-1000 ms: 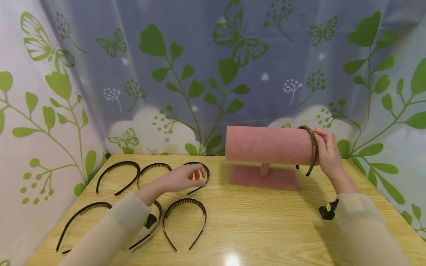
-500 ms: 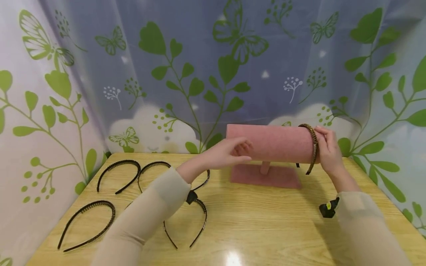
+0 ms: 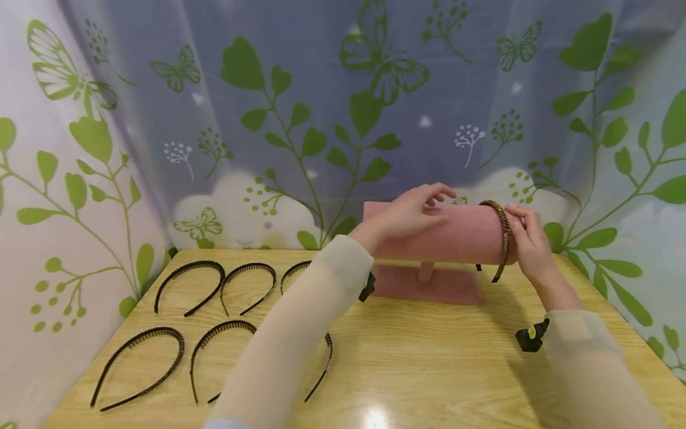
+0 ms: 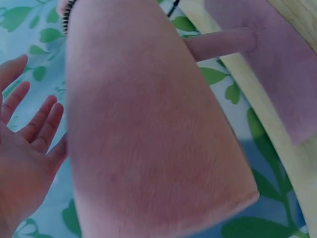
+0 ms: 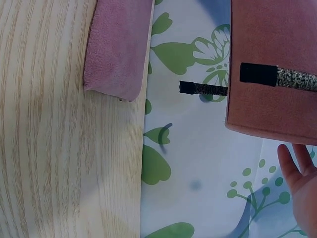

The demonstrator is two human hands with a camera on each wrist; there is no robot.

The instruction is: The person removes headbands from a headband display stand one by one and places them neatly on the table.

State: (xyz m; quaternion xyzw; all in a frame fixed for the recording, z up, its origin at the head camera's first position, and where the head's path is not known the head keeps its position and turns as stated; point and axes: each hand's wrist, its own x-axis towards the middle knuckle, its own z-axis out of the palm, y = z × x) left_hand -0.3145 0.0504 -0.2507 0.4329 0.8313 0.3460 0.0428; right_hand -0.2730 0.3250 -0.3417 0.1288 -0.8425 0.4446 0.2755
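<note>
A pink velvet display stand point(image 3: 461, 238), a horizontal roll on a post and flat base, stands at the table's right rear. Near the roll's right end sits a glittery gold-and-black headband point(image 3: 505, 238), its black-tipped ends point(image 5: 258, 74) hanging below the roll. My left hand point(image 3: 409, 211) is at the roll's left half, fingers spread and lightly bent, holding nothing; in the left wrist view a fingertip seems to meet the roll's edge. My right hand point(image 3: 533, 244) rests at the roll's right end, beside the headband; the right wrist view shows its fingers point(image 5: 289, 166) extended by the end.
Several black toothed headbands lie in two rows on the left of the wooden table point(image 3: 418, 357), such as one in front point(image 3: 179, 345) and one behind point(image 3: 222, 274). My left sleeve point(image 3: 289, 328) covers parts of some. A patterned curtain point(image 3: 321, 119) hangs behind.
My left hand has moved right and up, from over the headbands on the table to the pink roll. My right hand and the headband on the roll have stayed put.
</note>
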